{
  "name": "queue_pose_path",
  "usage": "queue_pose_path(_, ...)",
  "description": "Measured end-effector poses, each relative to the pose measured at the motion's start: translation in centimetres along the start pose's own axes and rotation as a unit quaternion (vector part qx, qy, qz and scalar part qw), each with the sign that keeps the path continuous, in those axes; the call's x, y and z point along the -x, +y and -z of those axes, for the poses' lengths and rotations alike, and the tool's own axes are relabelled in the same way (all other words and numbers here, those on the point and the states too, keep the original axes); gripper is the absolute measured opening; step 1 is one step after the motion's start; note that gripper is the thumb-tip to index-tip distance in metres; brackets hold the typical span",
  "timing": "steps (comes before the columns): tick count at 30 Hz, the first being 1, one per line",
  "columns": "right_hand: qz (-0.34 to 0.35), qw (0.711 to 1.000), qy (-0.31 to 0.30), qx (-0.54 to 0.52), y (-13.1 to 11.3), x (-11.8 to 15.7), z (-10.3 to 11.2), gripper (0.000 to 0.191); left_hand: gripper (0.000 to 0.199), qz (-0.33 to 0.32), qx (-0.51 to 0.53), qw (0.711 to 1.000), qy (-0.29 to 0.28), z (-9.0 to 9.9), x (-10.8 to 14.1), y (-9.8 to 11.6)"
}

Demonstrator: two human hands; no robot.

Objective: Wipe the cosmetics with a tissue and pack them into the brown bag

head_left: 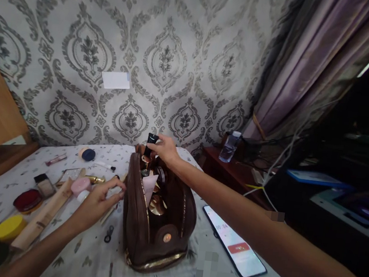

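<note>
Gripping a small black tube [152, 139] in the right hand [167, 149], over the far end of the open brown bag [132, 215]. Holding the left hand [100, 194] loosely bent by the bag's left wall; cannot tell whether gripping anything. Can see inside a pale pink packet [149, 186] and a gold round item [158, 206]. Near the sheet [91, 257]'s far edge, can see a blue-lidded jar [88, 155].

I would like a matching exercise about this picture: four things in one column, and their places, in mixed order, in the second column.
Things:
1. black tube
2. phone
3. clear bottle
4. yellow round item

Places:
A. on the cloth, right of the brown bag
B. on the left of the bag
C. in the right hand
D. on the reddish stand

Pairs: 1-C, 2-A, 3-D, 4-B
</note>
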State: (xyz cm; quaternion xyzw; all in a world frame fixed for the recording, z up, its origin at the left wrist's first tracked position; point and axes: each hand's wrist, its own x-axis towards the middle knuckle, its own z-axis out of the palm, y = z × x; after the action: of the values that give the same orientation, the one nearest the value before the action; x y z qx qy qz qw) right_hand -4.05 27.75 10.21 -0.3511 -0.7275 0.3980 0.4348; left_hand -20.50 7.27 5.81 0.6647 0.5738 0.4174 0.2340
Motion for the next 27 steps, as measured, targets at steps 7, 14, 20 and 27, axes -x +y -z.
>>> queue_pose_path(7, -0.121, 0.989, -0.082, -0.035, -0.1, 0.8, -1.0, 0.028, 0.024, 0.005, -0.005, 1.000, -0.023, -0.8, 0.5, -0.6)
queue_pose_path(14, -0.164, 0.981, -0.097, -0.029, -1.7, 1.6, -0.5, 0.018, 0.026, 0.018, 0.016, 0.998, -0.052, -1.2, 1.0, -1.4)
queue_pose_path(20, -0.156, 0.982, -0.100, 0.022, -2.2, 1.9, -0.7, 0.015, 0.029, 0.026, 0.047, 0.997, -0.059, -1.8, 1.4, -2.4)
queue_pose_path(27, 0.027, 0.978, -0.050, 0.199, -5.2, 2.2, 2.0, 0.018, 0.023, -0.016, 0.007, 0.998, -0.055, -1.2, 1.8, -2.6)
